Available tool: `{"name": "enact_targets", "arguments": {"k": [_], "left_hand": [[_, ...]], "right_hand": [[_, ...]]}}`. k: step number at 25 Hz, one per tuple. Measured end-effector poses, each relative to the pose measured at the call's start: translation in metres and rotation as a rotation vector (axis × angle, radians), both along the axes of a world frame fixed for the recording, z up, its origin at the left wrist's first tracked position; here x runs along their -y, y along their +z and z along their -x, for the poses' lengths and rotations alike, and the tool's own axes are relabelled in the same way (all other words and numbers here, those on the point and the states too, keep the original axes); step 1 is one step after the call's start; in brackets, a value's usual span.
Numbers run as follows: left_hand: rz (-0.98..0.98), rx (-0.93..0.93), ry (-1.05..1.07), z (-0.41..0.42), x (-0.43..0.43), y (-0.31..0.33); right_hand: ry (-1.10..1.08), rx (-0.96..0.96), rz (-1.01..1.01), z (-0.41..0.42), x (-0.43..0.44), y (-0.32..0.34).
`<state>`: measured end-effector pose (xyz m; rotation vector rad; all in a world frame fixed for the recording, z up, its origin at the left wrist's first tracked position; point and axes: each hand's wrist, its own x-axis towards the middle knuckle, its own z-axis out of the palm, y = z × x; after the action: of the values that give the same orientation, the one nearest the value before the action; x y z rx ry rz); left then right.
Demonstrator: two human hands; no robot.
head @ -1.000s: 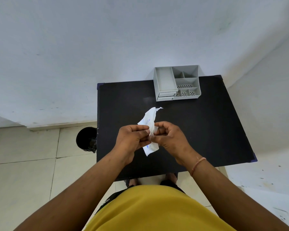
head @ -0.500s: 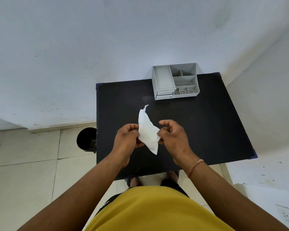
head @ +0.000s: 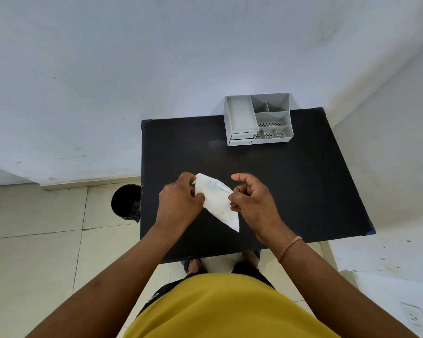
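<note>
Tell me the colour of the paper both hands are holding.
The paper is white, with a faint greyish mark near its top; head view.

My left hand (head: 178,203), fingers curled, pinching the paper (head: 215,201) at one edge; my right hand (head: 252,203), fingers curled, pinching the opposite edge; both forearms extended forward, converging

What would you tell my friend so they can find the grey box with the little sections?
Find the black table against the pale wall. At its far right corner, by the wall, stands a grey plastic box. Unlike the white paper over the table's middle and the round black bin on the floor, it is square-edged and split into several open sections, some with dotted floors.
</note>
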<state>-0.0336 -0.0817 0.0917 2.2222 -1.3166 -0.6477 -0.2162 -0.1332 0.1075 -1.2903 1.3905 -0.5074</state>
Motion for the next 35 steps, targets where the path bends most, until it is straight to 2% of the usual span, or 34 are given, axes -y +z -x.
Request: {"name": "enact_targets", "arguments": {"k": [2, 4, 10, 14, 15, 18, 22, 25, 27, 29, 35], "left_hand": [[0.055, 0.045, -0.012, -0.003, -0.001, 0.001], [0.078, 0.002, 0.045, -0.006, 0.0, 0.003], [0.101, -0.574, 0.401, -0.019, 0.007, 0.005], [0.077, -0.891, 0.492, -0.027, 0.012, 0.011], [0.083, -0.914, 0.487, -0.027, 0.012, 0.013], [0.046, -0.731, 0.401, -0.03, 0.012, 0.008], [-0.13, -0.433, 0.24, -0.028, 0.008, -0.009], [-0.183, -0.243, 0.191, -0.02, 0.011, -0.011], [-0.209, -0.274, 0.202, -0.019, 0.015, -0.013], [-0.212, -0.411, 0.235, -0.022, 0.014, -0.013], [-0.02, -0.57, 0.344, -0.025, 0.006, -0.001]], "right_hand": [[-0.019, 0.019, -0.016, 0.0, 0.0, -0.001], [-0.043, 0.035, -0.036, -0.002, -0.001, -0.003], [-0.097, 0.05, -0.099, -0.003, -0.003, -0.011], [-0.152, 0.015, -0.156, -0.004, -0.003, -0.02], [-0.174, 0.013, -0.175, -0.003, -0.003, -0.021], [-0.193, 0.048, -0.213, 0.0, -0.001, -0.02], [-0.152, 0.036, -0.185, 0.001, 0.0, -0.014], [-0.123, 0.048, -0.171, 0.0, -0.002, -0.01], [-0.116, 0.065, -0.162, -0.001, -0.003, -0.009], [-0.125, 0.073, -0.158, -0.001, -0.004, -0.009], [-0.139, 0.008, -0.165, 0.006, -0.004, -0.013]]}}
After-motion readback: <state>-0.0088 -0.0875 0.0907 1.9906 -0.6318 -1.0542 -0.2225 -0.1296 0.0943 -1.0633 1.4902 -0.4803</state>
